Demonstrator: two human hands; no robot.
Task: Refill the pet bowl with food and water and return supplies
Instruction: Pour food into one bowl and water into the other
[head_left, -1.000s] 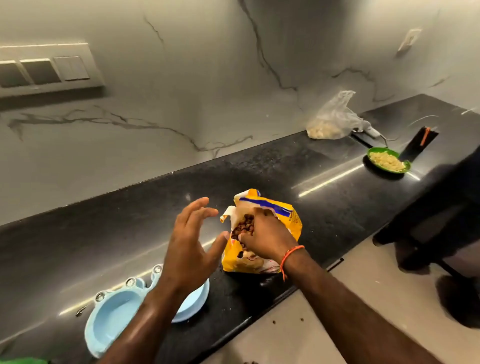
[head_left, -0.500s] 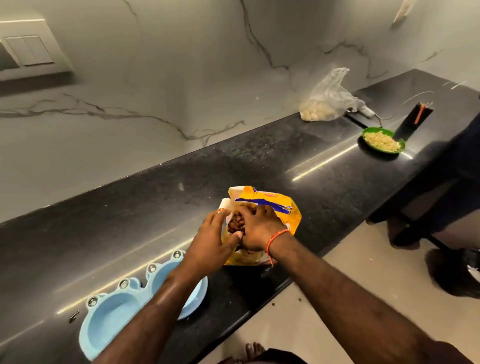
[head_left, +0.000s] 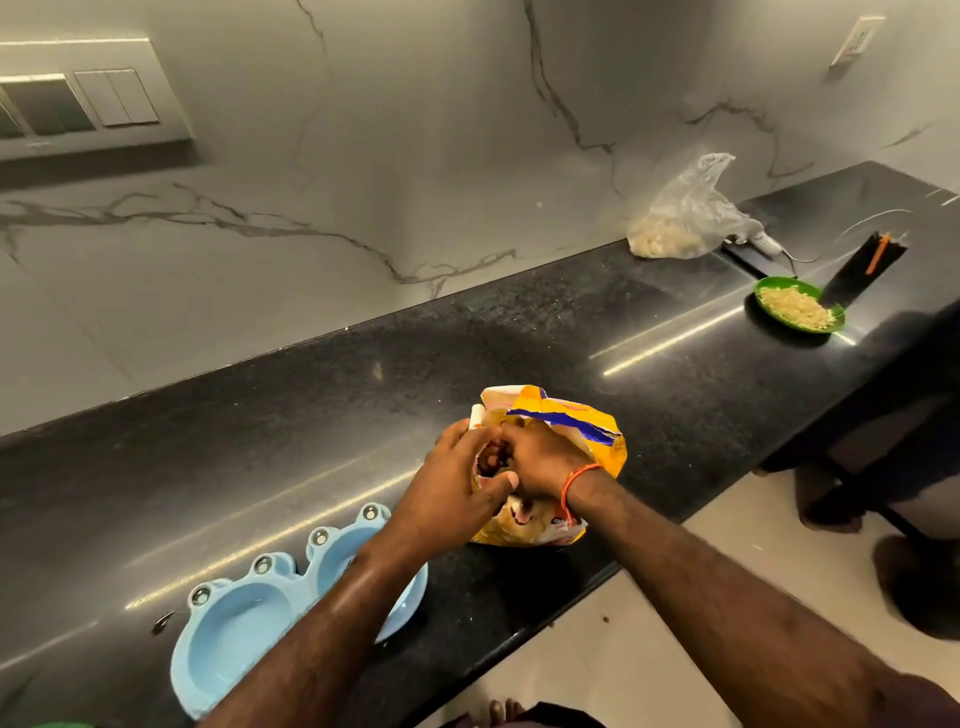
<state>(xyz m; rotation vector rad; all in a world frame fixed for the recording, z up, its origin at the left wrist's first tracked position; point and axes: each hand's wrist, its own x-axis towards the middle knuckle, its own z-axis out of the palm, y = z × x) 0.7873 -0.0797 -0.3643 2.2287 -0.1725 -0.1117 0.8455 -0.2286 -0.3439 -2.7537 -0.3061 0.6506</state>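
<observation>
**Operator:** What is changing at the yellow foil pet-food bag (head_left: 582, 431) in the centre of the frame?

**Technician:** The left hand (head_left: 457, 483) is now closing in on the bag mouth. A second ago it was hovering open, left of the bag and clear of it; half a second ago it was arriving at the rim. Now it is cupping against the left edge of the opening, thumb touching the right hand (head_left: 540, 460).

**Operator:** And the right hand?

**Technician:** It is staying where it was — curled over the right side of the opening, fingers bent inward on the bag top. Brown kibble (head_left: 491, 457) is showing in the gap between the two hands. Whether either hand is actually holding kibble, I cannot tell.

**Operator:** Where is the bowl?

**Technician:** The pale blue plastic double pet bowl (head_left: 244, 629) is sitting at the lower left of the frame on the black stone counter (head_left: 311, 415), partly under the left forearm. The left basin is showing empty; the right one is partly covered.

**Operator:** Meaning for the task?

**Technician:** Filling is not yet started. Judging by both hands working at the mouth, the person is either widening it or gathering food — the transfer to the bowl is probably the following step.
</observation>
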